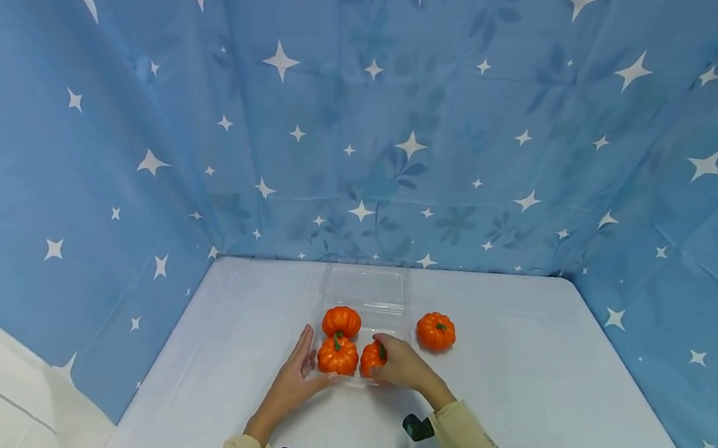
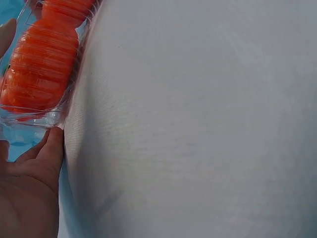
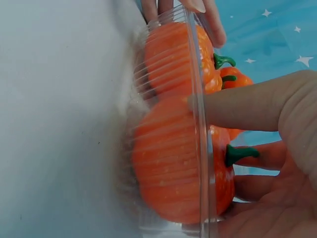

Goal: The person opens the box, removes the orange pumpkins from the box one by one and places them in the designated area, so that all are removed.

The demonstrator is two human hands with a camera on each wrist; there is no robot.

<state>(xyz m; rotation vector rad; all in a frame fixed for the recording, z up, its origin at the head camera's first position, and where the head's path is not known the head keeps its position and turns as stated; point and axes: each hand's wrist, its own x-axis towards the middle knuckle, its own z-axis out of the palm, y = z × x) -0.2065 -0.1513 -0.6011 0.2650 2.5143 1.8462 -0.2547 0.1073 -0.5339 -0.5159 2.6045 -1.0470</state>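
A clear plastic clamshell box (image 1: 352,382) stands on the table with several small orange toy pumpkins with green stems in it. My right hand (image 1: 406,366) holds the front right pumpkin (image 3: 171,163), thumb on the near side inside the wall and fingers round the far side. At the box's front left corner is my left hand (image 1: 292,386), its fingers extended along the left side and its thumb at the front rim. Beside that hand sits the front left pumpkin (image 1: 337,357), with a back left pumpkin (image 1: 341,320) behind it.
One more pumpkin (image 1: 436,331) lies on the white table (image 1: 511,401), to the right of the box. The box's clear lid (image 1: 367,283) is folded back toward the blue star-patterned curtain (image 1: 462,118) behind the table.
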